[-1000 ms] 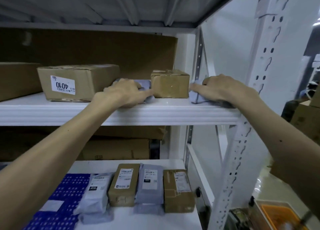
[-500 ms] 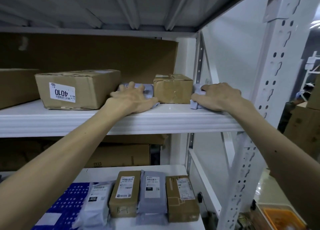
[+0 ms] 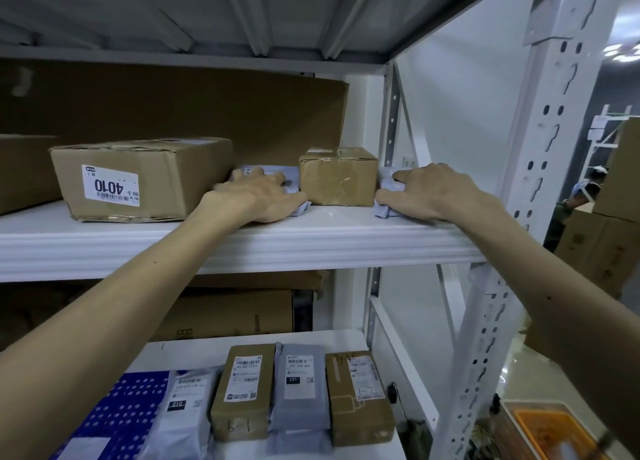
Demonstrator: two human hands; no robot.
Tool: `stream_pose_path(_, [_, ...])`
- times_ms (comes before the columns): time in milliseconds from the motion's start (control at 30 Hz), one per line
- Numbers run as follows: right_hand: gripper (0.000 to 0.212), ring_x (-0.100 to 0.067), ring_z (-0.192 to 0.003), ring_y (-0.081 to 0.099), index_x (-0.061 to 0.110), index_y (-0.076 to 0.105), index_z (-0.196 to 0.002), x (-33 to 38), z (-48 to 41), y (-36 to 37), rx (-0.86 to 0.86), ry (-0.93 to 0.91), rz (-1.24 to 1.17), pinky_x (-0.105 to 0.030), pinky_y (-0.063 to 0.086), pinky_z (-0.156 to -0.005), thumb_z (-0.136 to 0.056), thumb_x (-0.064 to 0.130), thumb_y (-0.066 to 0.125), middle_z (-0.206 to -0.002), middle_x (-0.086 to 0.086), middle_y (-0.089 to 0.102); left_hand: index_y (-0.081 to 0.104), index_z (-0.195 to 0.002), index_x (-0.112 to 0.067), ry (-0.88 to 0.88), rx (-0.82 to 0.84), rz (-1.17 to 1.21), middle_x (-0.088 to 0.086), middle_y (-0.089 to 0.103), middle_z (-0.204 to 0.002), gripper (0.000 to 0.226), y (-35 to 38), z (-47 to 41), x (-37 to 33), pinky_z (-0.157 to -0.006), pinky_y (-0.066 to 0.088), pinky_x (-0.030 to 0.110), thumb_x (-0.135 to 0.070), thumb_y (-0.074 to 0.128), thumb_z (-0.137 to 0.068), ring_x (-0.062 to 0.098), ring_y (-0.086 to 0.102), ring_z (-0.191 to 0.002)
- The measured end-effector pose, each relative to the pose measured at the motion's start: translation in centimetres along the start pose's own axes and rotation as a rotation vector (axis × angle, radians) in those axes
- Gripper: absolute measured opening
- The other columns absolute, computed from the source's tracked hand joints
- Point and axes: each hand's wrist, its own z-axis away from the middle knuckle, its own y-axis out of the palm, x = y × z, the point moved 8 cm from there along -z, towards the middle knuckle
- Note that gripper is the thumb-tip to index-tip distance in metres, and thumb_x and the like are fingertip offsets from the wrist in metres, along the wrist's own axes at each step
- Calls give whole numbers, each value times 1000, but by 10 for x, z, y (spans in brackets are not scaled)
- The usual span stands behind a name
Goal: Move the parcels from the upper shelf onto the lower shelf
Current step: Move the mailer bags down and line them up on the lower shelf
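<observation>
The left hand (image 3: 256, 196) has no closed grip: its fingers lie splayed and fairly straight, pressing flat on a grey bag (image 3: 291, 177). A second ago they were bunched closer together on it. The right hand (image 3: 436, 192) has a tighter grip, its fingers curled over and its thumb under the front edge of a second grey bag (image 3: 388, 212), much as it held it half a second ago. Neither bag has left its place. Both lie on the upper shelf (image 3: 346, 243), one touching each side of a small taped box (image 3: 337, 177). The first bag is wedged between that box and a large box (image 3: 145, 179) labelled 4010. The second sits just beside the white post (image 3: 540, 168). On the lower shelf (image 3: 194, 350) a row of parcels lies side by side: a blue dotted bag (image 3: 121, 411), a white bag (image 3: 187, 407), a brown packet (image 3: 242, 390), a grey packet (image 3: 299, 390) and a brown carton (image 3: 356, 393).
</observation>
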Motion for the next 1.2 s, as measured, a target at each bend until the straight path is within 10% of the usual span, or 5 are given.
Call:
stream_pose_path(167, [27,-34,-107,49,32,45,-81,1,7,-4,-127,25,-37,-55,41,-96,-80,58,51,-98,-8,54,48,-87,-32,9,-43,78,9,54,-111,61,-10,12,-2,-99,33,57,-72,15,-56,35,45,-108])
stream_pose_path(433, [60,-29,-83,53,16,62,-79,-12,20,-25,-257,57,-149,-44,49,-82,-63,66,34,-86,-8,60,49,-120,-17,18,-292,-4,17,46,-126,39,-37,62,-15,-89,34,53,-44,36,-95,39,38,-117])
stream_pose_path(733, [36,-28,-82,50,26,51,-58,-27,55,-51,-407,-26,-379,-41,47,-75,-72,59,47,-73,1,54,40,-134,-22,-64,-497,-42,16,41,-135,52,-55,99,-22,-88,37,58,-46,35,-88,38,35,-121])
stream_pose_path(1200, [67,-28,-114,41,21,57,-124,10,155,-65,-644,-22,-248,-44,40,-86,-75,62,38,-128,-3,54,35,-129,-24,65,-723,9,14,43,-130,54,-66,203,-4,-82,42,57,-52,32,-83,37,38,-116])
